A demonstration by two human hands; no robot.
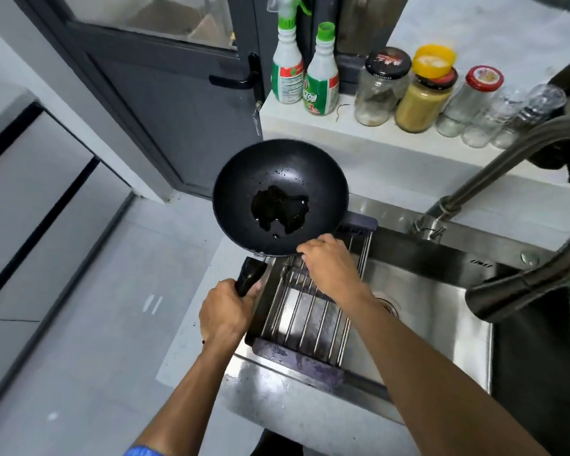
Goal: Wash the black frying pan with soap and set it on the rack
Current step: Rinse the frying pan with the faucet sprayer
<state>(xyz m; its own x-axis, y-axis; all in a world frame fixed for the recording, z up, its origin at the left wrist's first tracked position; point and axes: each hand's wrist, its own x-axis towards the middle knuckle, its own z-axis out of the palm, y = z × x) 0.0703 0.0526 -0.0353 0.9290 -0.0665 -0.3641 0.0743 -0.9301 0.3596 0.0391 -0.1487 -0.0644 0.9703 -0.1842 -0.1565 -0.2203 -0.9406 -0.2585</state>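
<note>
Over the far left corner of the steel sink (425, 311), the black frying pan (278, 195) sits level with a dark puddle in its bottom, its near edge above the far end of the wire rack (310, 317) that spans the basin's left side. At the near left, the left hand (226, 311) has its fingers wrapped round the pan's black handle (249, 274), while the right hand (329, 264) reaches across the rack and pinches the pan's near rim with curled fingers. Beyond, on the far ledge (359, 133), stand two green-capped bottles (305, 70) and a row of jars (422, 93), with the curved faucet (514, 166) at right.
</note>
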